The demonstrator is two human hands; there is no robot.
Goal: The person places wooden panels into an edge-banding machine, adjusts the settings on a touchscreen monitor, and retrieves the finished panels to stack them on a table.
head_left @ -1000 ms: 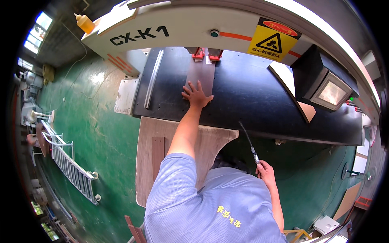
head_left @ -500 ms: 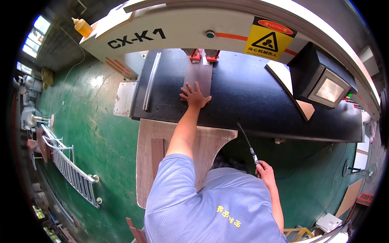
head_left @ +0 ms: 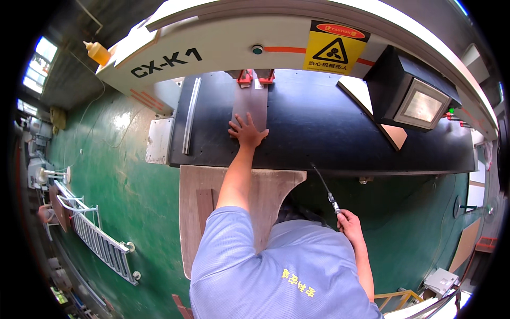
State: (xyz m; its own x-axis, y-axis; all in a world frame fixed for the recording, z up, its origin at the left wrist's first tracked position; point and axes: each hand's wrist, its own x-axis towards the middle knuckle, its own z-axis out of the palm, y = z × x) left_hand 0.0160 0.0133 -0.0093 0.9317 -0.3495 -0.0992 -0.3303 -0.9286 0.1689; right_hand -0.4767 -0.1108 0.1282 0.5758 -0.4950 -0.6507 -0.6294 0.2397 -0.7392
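My left hand lies with fingers spread on the near end of a dark brown board. The board rests flat on the black machine table, its far end by two red clamps under the machine's beam. Down at my right side, my right hand is closed around an air blow gun. Its long thin nozzle points up and away, the tip close to the table's near edge. My fingers partly hide its handle.
A silver rail lies left of the board. The white beam crosses above the table, with a black lamp box at right. A wood-grain side panel bearing a brown strip stands before me. A ladder lies at left.
My view has shifted slightly, so the machine appears a little further left. Both hands keep their places, the left on the board, the right on the air blow gun.
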